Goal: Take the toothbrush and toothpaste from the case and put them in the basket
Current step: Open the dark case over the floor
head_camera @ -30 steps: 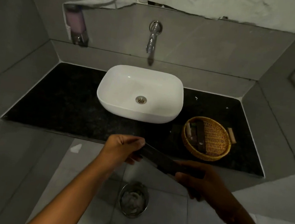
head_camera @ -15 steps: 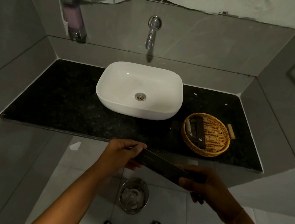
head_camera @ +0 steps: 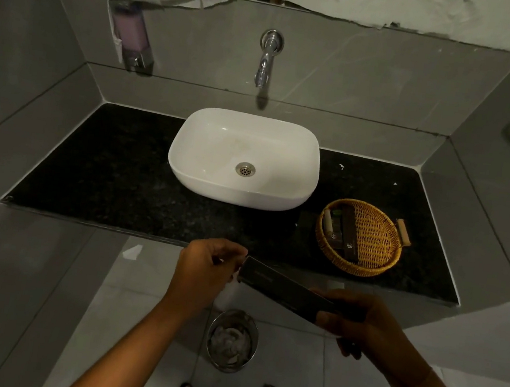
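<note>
the right hand (head_camera: 368, 329) grips the near end of a long dark case (head_camera: 287, 289), fingers (head_camera: 333, 320) wrapped around it. the case is held in the air in front of the counter (head_camera: 95, 173), slanting up to the left. the left hand (head_camera: 202, 270) is at its far end, fingertips pinched at the end flap; whether they hold the flap i cannot tell. the wicker basket (head_camera: 370, 239) sits on the counter right of the white sink (head_camera: 245, 156), with dark boxes (head_camera: 348, 233) lying in its left part. a metal bin (head_camera: 232, 340) stands on the floor below the hands.
</note>
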